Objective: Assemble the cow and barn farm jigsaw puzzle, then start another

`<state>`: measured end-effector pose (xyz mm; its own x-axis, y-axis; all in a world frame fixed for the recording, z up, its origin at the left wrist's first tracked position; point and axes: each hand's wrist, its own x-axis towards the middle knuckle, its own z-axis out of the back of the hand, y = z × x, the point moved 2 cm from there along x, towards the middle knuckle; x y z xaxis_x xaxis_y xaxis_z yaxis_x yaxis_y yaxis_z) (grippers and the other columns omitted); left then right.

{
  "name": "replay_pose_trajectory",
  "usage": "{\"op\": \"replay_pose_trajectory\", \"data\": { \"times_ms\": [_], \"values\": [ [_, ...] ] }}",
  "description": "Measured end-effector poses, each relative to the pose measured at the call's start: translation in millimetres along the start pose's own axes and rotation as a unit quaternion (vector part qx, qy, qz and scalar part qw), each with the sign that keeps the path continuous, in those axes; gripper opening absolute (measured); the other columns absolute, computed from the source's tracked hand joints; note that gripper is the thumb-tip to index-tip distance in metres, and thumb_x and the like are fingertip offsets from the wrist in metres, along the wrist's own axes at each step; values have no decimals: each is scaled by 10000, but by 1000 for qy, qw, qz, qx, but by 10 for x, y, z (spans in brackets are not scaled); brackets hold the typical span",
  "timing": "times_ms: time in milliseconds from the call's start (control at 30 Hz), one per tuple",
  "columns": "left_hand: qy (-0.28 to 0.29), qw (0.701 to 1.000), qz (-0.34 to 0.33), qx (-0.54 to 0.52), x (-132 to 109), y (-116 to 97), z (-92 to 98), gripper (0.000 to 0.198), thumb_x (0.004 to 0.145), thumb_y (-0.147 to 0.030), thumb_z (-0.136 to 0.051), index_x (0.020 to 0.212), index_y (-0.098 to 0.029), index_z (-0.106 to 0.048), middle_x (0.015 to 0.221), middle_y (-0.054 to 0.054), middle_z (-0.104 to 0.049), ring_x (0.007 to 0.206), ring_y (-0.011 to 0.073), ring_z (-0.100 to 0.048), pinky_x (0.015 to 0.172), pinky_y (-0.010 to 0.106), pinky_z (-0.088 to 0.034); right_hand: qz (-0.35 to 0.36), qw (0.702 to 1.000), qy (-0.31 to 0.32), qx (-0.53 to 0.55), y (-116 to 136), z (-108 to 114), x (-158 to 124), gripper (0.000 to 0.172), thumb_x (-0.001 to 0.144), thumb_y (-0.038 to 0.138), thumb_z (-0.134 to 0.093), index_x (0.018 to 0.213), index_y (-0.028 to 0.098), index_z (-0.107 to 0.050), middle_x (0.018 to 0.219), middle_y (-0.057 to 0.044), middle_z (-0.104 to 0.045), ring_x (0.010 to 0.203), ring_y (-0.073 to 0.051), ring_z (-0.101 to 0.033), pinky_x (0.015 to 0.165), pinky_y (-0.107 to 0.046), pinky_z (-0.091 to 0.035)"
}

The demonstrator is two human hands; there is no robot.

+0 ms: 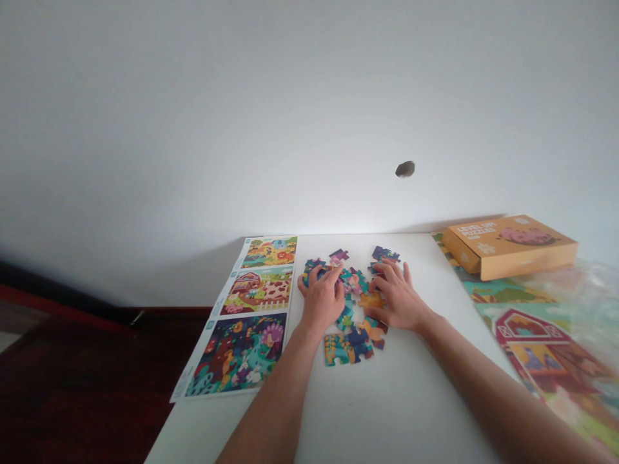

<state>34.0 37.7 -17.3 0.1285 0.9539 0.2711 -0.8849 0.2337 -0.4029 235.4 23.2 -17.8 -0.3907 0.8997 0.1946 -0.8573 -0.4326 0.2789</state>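
Observation:
Colourful jigsaw puzzle pieces (337, 348) lie in a loose cluster on the white table (367, 406). Over the cluster's left part rests my left hand (323, 301), palm down with its fingers apart and touching pieces. My right hand (400, 298) lies over the right part, fingers spread across several pieces, close to an orange-brown piece (370, 300). Beyond the hands are a purple-pink piece (339, 254) and a dark blue piece (385, 253). The fingers cover some pieces, and whether neighbouring ones interlock is hard to tell.
A sheet with three printed pictures (265, 288) lies along the table's left edge. At the right, an orange puzzle box (515, 245) sits on a large illustrated sheet (512, 290), beside clear plastic wrapping (587, 290). A white wall (309, 129) with a hole stands behind the table.

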Motion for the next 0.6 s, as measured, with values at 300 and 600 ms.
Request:
{"op": "replay_pose_trajectory", "data": {
  "times_ms": [300,600],
  "values": [
    [-29,987,130,90,23,127,-33,450,891,-266,-536,1336,-264,-604,1541,97,-434,1434,369,-335,1116,672,-296,-32,998,-41,-31,-48,-58,-4,486,774,653,-681,1041,249,-640,1337,-144,-493,1392,-397,-291,1099,-757,-133],
    [-10,990,119,72,22,150,-70,470,906,-377,-548,1359,-253,-581,1556,139,-404,1423,418,-345,1080,751,-267,-43,997,-54,-34,-64,-115,29,500,759,693,-688,927,225,-632,1308,-145,-501,1375,-390,-331,1102,-756,-155]
  ]
}}
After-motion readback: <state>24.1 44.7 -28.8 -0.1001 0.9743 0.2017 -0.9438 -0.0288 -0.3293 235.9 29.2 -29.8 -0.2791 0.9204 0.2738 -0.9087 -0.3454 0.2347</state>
